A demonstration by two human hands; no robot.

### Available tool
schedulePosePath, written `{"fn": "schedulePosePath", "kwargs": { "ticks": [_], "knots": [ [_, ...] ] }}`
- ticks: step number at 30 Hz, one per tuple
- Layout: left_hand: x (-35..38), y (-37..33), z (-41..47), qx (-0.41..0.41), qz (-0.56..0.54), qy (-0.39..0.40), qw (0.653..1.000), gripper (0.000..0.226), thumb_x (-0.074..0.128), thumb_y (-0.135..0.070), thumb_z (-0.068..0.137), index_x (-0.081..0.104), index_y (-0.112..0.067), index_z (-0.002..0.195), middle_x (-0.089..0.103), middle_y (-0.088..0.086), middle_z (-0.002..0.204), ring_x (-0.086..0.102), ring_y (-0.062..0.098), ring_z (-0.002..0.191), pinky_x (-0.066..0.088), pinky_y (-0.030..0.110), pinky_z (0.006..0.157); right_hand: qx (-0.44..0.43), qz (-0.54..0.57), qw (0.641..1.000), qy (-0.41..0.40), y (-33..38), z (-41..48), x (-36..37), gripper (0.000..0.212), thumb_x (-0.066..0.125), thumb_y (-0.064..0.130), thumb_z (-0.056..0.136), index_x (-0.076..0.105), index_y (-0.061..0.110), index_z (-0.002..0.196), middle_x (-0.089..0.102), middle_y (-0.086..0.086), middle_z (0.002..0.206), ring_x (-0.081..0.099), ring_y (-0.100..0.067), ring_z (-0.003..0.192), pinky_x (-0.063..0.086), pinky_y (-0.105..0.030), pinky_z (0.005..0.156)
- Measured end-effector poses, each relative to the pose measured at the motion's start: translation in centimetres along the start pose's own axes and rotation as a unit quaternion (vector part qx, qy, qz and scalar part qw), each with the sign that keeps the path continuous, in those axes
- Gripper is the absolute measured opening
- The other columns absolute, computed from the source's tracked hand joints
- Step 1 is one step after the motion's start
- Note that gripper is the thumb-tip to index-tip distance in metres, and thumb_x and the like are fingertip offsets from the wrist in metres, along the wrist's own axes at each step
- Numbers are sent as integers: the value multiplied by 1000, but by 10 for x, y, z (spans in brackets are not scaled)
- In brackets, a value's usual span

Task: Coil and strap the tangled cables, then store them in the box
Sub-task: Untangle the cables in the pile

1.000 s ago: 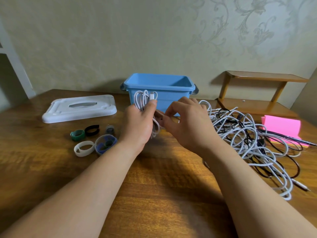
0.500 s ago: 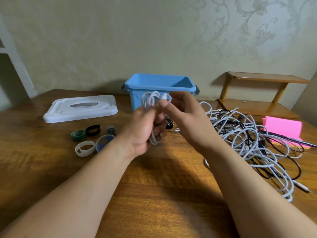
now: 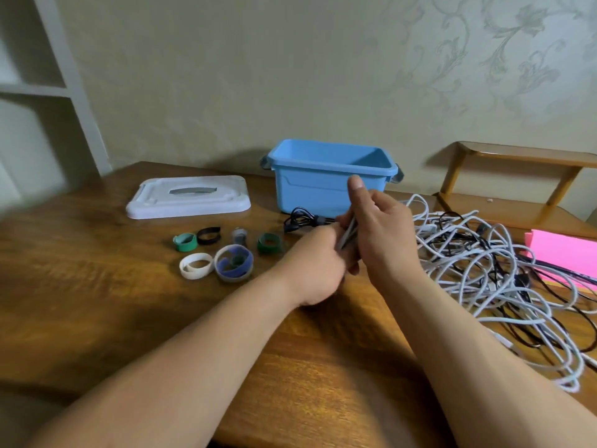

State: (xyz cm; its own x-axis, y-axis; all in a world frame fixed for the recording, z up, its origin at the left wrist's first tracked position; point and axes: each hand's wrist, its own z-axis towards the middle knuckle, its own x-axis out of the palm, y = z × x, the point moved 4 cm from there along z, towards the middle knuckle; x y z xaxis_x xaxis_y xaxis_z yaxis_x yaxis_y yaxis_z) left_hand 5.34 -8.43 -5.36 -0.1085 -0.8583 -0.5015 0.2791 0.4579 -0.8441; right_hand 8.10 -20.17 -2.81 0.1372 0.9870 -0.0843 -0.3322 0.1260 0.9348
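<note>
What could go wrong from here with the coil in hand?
1. No strap shows on the white coil gripped by the left hand and right hand; reaching for the straps with one hand may let the loops spring open.
2. The tangled pile lies beside the right forearm; a sweep toward the blue box could snag and drag it.

One box [image 3: 310,189], one lid [image 3: 151,208], six strap loops [image 3: 196,266], one cable tangle [image 3: 468,253], one notepad [image 3: 562,250]
</note>
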Motion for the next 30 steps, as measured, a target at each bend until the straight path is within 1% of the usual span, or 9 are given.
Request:
{"fn": "schedulePosePath", "kwargs": {
  "ticks": [4, 9, 14, 18, 20, 22, 25, 28, 30],
  "knots": [
    [7, -8, -7, 72, 202, -37, 976, 26, 48, -43, 110, 55, -27, 129, 72, -2, 96, 70, 21, 77, 60, 48, 68, 34, 80, 996, -30, -6, 0, -1, 41, 63, 55, 102, 70, 15, 95, 67, 0, 65, 77, -31, 82, 60, -55, 81],
    [2, -12, -24, 76, 352, -54, 931, 16, 51, -31, 110, 55, -20, 121, 63, -3, 85, 59, 19, 65, 40, 34, 50, 56, 79, 995, -13, -6, -12, 8, 36, 62, 47, 105, 65, 15, 90, 63, 2, 60, 68, -26, 70, 58, -50, 75],
    [0, 5, -35, 13, 225, -93, 970, 26, 46, -44, 112, 61, -23, 116, 69, -2, 89, 67, 22, 73, 50, 38, 59, -49, -25, 997, 47, 9, -26, 17, 37, 62, 54, 102, 64, 17, 102, 70, 1, 68, 66, -15, 64, 51, -34, 61],
    [-8, 8, -34, 10, 80, -143, 986, 38, 43, -56, 110, 66, -26, 107, 66, -4, 77, 64, 12, 66, 54, 37, 60, 47, 197, 976, 83, 10, -24, 19, 58, 44, 71, 98, 66, 19, 114, 74, -8, 91, 72, -20, 85, 56, -31, 71],
    [-25, 9, -32, -3, -31, -202, 979, 39, 48, -50, 111, 70, -19, 100, 60, -4, 65, 55, 4, 52, 46, 27, 50, 80, 229, 966, 85, 6, -14, 23, 47, 45, 55, 109, 69, 15, 117, 75, -9, 98, 74, -27, 90, 57, -37, 75],
    [-42, 13, -33, -19, -116, -269, 956, 40, 53, -48, 109, 68, -17, 90, 56, -5, 58, 49, 2, 45, 37, 17, 43, -7, -4, 992, 125, 3, -5, 32, 23, 55, 28, 109, 75, 17, 113, 79, -2, 99, 75, -25, 94, 58, -41, 82],
    [-55, 19, -32, -35, -171, -341, 924, 39, 59, -52, 105, 65, -21, 83, 56, -6, 55, 49, 2, 44, 37, 17, 42, -169, -324, 898, 247, -1, -6, 66, 20, 65, 10, 98, 75, 22, 111, 76, 9, 101, 69, -17, 92, 53, -38, 81],
    [-60, 28, -30, -64, -183, -380, 904, 40, 59, -57, 103, 66, -23, 84, 60, -7, 60, 56, 6, 53, 44, 26, 54, -217, -435, 816, 312, -5, -13, 98, 26, 64, 12, 96, 68, 24, 119, 70, 8, 107, 63, -16, 92, 54, -37, 80],
    [-64, 36, -28, -65, -215, -389, 893, 39, 61, -57, 102, 67, -23, 86, 59, -7, 61, 56, 13, 58, 45, 34, 60, -205, -458, 806, 314, -13, -10, 106, 24, 59, 15, 99, 64, 26, 119, 73, 3, 110, 68, -22, 96, 57, -42, 83]
  ]
}}
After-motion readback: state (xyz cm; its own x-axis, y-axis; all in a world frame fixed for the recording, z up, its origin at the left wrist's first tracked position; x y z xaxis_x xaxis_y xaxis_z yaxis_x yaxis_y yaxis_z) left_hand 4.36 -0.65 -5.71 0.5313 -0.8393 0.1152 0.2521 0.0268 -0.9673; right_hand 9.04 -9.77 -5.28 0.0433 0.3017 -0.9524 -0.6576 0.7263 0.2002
